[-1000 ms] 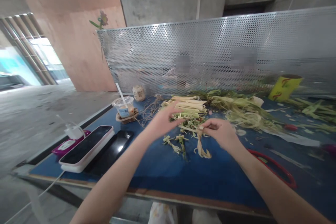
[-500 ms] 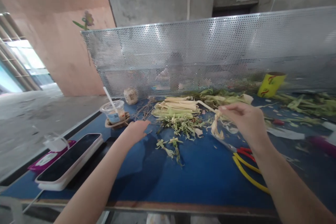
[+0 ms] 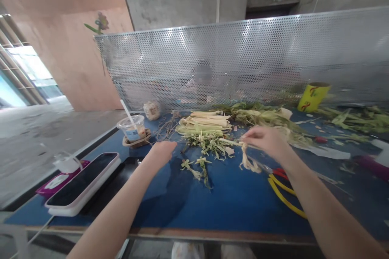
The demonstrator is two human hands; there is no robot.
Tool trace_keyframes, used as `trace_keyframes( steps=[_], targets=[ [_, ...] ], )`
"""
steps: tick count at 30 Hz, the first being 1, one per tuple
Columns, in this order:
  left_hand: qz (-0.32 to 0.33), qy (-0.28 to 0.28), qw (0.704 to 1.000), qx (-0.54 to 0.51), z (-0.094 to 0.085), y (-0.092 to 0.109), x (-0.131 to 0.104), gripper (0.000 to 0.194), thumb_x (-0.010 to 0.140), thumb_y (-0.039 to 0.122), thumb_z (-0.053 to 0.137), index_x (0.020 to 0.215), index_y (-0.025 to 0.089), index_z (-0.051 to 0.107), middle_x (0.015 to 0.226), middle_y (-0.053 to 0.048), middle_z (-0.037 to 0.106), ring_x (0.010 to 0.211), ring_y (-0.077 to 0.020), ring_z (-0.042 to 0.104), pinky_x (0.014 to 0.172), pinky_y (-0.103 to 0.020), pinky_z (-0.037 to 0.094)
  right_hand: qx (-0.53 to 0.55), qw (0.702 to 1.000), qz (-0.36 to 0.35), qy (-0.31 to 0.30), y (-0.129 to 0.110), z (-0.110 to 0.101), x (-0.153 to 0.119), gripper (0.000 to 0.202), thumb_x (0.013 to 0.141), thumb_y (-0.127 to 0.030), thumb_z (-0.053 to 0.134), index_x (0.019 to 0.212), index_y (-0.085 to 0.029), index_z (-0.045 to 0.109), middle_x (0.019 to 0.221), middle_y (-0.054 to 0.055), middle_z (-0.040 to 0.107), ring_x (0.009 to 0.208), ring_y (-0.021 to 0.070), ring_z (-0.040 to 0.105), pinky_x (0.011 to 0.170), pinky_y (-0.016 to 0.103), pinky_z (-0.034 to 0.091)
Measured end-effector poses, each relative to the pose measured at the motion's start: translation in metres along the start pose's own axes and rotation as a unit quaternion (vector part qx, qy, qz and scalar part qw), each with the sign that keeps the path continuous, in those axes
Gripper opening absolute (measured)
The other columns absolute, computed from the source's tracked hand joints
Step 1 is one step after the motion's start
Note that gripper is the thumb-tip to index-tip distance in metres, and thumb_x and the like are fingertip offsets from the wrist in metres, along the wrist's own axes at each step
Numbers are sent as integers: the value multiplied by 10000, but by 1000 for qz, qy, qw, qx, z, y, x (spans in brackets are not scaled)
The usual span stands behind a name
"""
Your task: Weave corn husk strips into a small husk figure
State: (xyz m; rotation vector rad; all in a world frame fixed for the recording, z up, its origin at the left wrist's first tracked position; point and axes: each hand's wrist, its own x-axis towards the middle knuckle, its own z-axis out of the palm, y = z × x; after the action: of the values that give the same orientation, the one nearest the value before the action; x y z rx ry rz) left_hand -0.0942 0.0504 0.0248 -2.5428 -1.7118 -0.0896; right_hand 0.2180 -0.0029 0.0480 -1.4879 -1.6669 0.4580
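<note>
Between the closed fingertips of my right hand (image 3: 264, 141) is a pale husk flower on a stem (image 3: 247, 160); its strips hang down over the blue table (image 3: 231, 210). My left hand (image 3: 163, 153) hovers left of the husk pile, fingers curled together; whether they hold something is too small to tell. Pale corn husks (image 3: 206, 121) lie stacked at the middle, with a bunch of small green-white flowers (image 3: 209, 141) in front. Two small husk flowers (image 3: 199, 168) lie nearer to me. Red and yellow-handled scissors (image 3: 285, 196) rest beneath my right forearm.
At the left are a cup with a straw (image 3: 132, 129), a phone (image 3: 85, 182) and a purple box (image 3: 59, 180). A perforated metal screen (image 3: 194, 60) stands behind. Green husks (image 3: 261, 115) and a yellow roll (image 3: 313, 97) are at the back right.
My right hand has moved left and slightly down with the husk flower, whose stem now reaches over the small flower bunch. My left hand has shifted slightly right and down.
</note>
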Motion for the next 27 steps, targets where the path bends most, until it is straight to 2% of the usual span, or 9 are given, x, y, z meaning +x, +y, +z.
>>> trace_keyframes(
  steps=[5, 8, 10, 12, 15, 21, 27],
  targets=[
    [22, 8, 997, -76, -15, 4, -2, 382, 706, 77, 428, 1062, 151, 545, 854, -66, 637, 812, -181, 589, 742, -278, 440, 69, 986, 26, -148, 4, 24, -2, 126, 623, -298, 643, 645, -175, 661, 665, 42, 684, 661, 197, 637, 616, 270, 472],
    [56, -2, 983, -174, -22, 17, -7, 365, 767, 190, 400, 1120, 172, 492, 853, -32, 629, 762, -148, 600, 630, -238, 480, 89, 973, 16, -213, 9, 38, -3, 77, 611, -247, 635, 618, -174, 655, 661, 34, 682, 653, 190, 634, 612, 267, 471],
    [101, -38, 936, -336, -23, 27, -12, 356, 781, 247, 401, 1118, 176, 488, 834, -29, 622, 752, -150, 603, 560, -234, 491, 89, 971, 6, -221, 10, 44, -3, 60, 611, -219, 618, 607, -169, 652, 653, 32, 678, 647, 185, 630, 614, 265, 469],
    [124, -34, 908, -400, -22, 37, -15, 336, 769, 265, 435, 1079, 169, 523, 834, -35, 619, 736, -141, 596, 581, -235, 494, 87, 974, 4, -211, 11, 47, -2, 63, 613, -213, 609, 604, -163, 646, 657, 33, 676, 654, 179, 627, 623, 259, 465],
    [128, -11, 917, -377, -17, 43, -14, 312, 764, 273, 457, 1037, 167, 564, 839, -46, 622, 731, -135, 585, 600, -222, 478, 81, 975, 2, -206, 12, 50, -1, 77, 616, -223, 605, 614, -157, 644, 661, 33, 673, 656, 169, 624, 614, 242, 458],
    [159, -28, 926, -342, -10, 39, -9, 314, 761, 290, 487, 1041, 175, 574, 842, -35, 645, 737, -136, 586, 629, -224, 457, 46, 976, 10, -213, 20, 55, 0, 55, 571, -191, 621, 546, -150, 649, 571, 27, 646, 567, 153, 594, 528, 223, 420],
    [162, 25, 938, -307, -13, 50, -11, 285, 767, 354, 505, 983, 201, 611, 824, -14, 663, 694, -129, 569, 604, -217, 419, 68, 976, 0, -208, 4, 55, -3, 130, 602, -266, 642, 597, -137, 655, 593, 24, 636, 562, 129, 562, 527, 211, 401]
  ],
)
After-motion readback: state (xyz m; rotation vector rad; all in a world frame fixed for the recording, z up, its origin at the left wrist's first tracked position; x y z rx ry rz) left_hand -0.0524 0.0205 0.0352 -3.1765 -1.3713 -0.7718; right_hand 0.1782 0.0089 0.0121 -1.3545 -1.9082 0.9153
